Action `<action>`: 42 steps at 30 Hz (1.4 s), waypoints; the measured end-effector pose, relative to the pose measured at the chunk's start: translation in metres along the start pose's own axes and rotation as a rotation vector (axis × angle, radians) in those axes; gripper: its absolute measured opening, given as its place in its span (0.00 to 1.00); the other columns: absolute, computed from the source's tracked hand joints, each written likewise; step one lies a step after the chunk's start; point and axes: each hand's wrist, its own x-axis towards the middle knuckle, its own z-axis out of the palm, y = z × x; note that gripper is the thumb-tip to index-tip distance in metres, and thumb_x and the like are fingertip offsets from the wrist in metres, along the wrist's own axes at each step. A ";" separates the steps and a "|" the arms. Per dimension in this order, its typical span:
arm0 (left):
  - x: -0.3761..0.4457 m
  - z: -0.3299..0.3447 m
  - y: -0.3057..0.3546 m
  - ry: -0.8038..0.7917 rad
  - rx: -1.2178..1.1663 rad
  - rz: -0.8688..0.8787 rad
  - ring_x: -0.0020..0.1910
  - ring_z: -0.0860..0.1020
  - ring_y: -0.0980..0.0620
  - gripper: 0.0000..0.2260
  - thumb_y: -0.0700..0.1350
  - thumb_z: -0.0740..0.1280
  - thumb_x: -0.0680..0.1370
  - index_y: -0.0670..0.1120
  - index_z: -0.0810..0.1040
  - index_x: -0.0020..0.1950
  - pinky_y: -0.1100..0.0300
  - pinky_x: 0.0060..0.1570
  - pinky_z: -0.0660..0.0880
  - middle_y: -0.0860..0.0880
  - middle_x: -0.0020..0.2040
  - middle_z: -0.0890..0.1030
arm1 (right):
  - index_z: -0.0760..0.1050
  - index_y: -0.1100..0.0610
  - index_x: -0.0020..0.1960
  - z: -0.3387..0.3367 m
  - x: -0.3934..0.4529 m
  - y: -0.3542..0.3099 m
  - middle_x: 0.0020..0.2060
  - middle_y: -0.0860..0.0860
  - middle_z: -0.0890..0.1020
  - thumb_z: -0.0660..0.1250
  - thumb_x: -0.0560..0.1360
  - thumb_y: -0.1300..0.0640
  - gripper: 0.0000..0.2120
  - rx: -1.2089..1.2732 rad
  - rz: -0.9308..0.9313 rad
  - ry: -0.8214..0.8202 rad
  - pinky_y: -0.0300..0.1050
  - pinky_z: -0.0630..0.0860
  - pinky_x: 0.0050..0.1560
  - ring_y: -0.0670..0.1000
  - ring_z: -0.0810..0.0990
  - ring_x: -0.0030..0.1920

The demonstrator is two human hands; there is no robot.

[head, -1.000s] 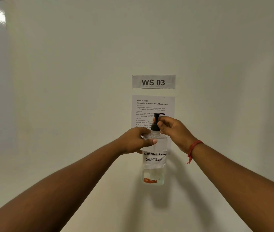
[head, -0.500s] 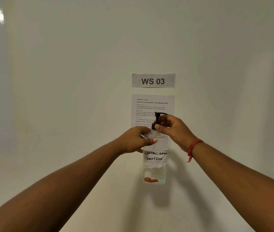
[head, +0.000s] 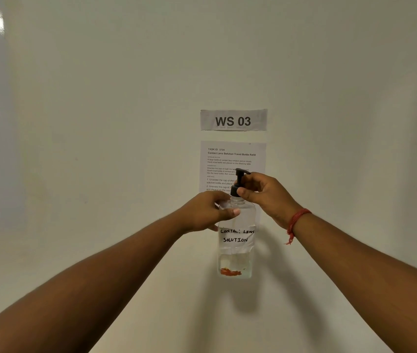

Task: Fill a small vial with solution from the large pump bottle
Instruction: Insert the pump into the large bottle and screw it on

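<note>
Both hands on the pump bottle [head: 236, 240] — upright on the white surface [head: 176, 301], centre frame.
Left hand [head: 206, 212] wraps the clear bottle's shoulder from 9 o'clock, thumb across the front. Right hand [head: 265, 193] pinches the black pump collar [head: 235, 191] from 3 o'clock, fingers curled behind the pump head [head: 240, 172]. Handwritten label [head: 236, 236] reads "CONTACT LENS SOLUTION". Liquid level low. At 12 o'clock — wall sign [head: 233, 120] "WS 03" over a task sheet [head: 232, 159].

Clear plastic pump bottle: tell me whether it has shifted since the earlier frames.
No. The clear plastic pump bottle stands at the same spot beneath the WS 03 wall sign.
</note>
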 end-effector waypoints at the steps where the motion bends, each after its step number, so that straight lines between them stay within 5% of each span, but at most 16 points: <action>1: 0.000 0.000 0.000 -0.002 0.004 0.004 0.59 0.81 0.46 0.24 0.54 0.71 0.78 0.43 0.75 0.70 0.44 0.50 0.84 0.46 0.62 0.79 | 0.79 0.54 0.57 0.000 0.000 0.000 0.51 0.47 0.85 0.72 0.75 0.60 0.11 0.001 -0.001 0.003 0.46 0.78 0.58 0.46 0.83 0.53; 6: 0.000 0.001 0.000 -0.008 0.009 0.002 0.59 0.81 0.46 0.23 0.54 0.71 0.79 0.43 0.75 0.69 0.44 0.50 0.84 0.46 0.62 0.80 | 0.79 0.53 0.52 0.001 0.000 -0.002 0.47 0.46 0.86 0.74 0.73 0.58 0.09 -0.017 -0.016 0.000 0.35 0.77 0.48 0.45 0.83 0.49; 13: 0.000 0.003 0.003 -0.012 0.014 -0.013 0.61 0.80 0.43 0.26 0.53 0.71 0.79 0.42 0.72 0.72 0.43 0.52 0.84 0.44 0.65 0.78 | 0.78 0.57 0.62 -0.006 -0.002 0.002 0.57 0.51 0.83 0.64 0.79 0.64 0.13 0.098 0.012 -0.108 0.44 0.75 0.63 0.48 0.81 0.60; 21: -0.001 0.004 0.003 -0.022 -0.003 -0.012 0.60 0.81 0.44 0.25 0.52 0.71 0.79 0.42 0.73 0.72 0.44 0.52 0.84 0.45 0.64 0.79 | 0.79 0.55 0.55 -0.003 0.000 0.000 0.48 0.48 0.86 0.73 0.73 0.60 0.10 0.006 0.002 -0.038 0.44 0.78 0.54 0.46 0.84 0.50; 30: -0.003 0.005 0.004 -0.024 -0.014 -0.002 0.59 0.81 0.44 0.22 0.51 0.71 0.79 0.43 0.74 0.70 0.43 0.52 0.84 0.45 0.62 0.80 | 0.79 0.56 0.60 -0.008 -0.005 0.000 0.55 0.49 0.84 0.64 0.80 0.62 0.11 0.058 -0.006 -0.105 0.43 0.74 0.63 0.46 0.81 0.60; 37: -0.003 0.006 0.003 -0.022 -0.017 0.011 0.57 0.82 0.47 0.21 0.52 0.72 0.79 0.44 0.76 0.68 0.44 0.50 0.84 0.47 0.60 0.80 | 0.79 0.55 0.57 -0.004 -0.002 -0.003 0.51 0.48 0.85 0.71 0.75 0.59 0.11 0.022 0.002 -0.068 0.43 0.78 0.56 0.47 0.84 0.54; 42: -0.003 0.006 0.004 -0.020 -0.012 0.007 0.58 0.81 0.45 0.23 0.53 0.71 0.79 0.43 0.75 0.70 0.44 0.51 0.84 0.46 0.61 0.80 | 0.78 0.54 0.57 -0.003 -0.003 -0.003 0.52 0.48 0.85 0.71 0.75 0.56 0.11 0.038 0.010 -0.060 0.49 0.77 0.61 0.47 0.83 0.55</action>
